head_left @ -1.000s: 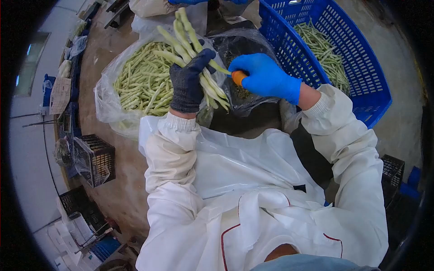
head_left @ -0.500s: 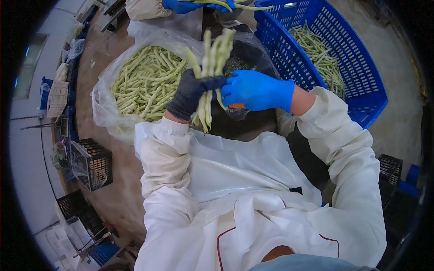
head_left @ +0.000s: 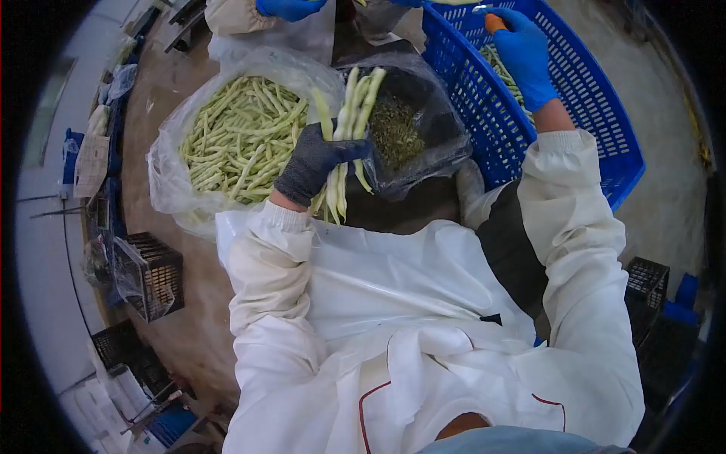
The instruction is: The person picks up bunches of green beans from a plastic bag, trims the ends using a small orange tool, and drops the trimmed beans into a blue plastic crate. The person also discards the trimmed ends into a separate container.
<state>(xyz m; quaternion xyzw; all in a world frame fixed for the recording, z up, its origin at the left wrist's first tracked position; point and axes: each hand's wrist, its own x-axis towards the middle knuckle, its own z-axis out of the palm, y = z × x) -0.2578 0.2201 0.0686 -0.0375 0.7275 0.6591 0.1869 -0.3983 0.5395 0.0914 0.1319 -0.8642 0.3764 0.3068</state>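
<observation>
My left hand [head_left: 318, 160], in a dark grey glove, is closed around a bunch of long pale green beans [head_left: 366, 104]. Their ends stick out above and below the fist. My right hand [head_left: 522, 57], in a blue glove, is over the blue crate [head_left: 484, 102], its fingers wrapped round a small knife [head_left: 494, 23] with an orange handle. Only a bit of the knife's metal end shows. Behind my left hand, a clear plastic bag [head_left: 165, 163] holds a heap of beans [head_left: 242, 140]. More beans [head_left: 495, 64] lie inside the crate, partly hidden by my right hand.
A dark plastic-lined container [head_left: 446, 147] with green trimmings [head_left: 397, 130] stands between bag and crate. Across from me are another person's blue-gloved hand [head_left: 291, 7] and pale sleeve [head_left: 231, 17]. Black crates [head_left: 151, 274] stand at the left.
My right hand has moved away from the bunch, up and right over the crate, with the knife. My left hand still grips the beans, slightly lower. The other person's hands have shifted.
</observation>
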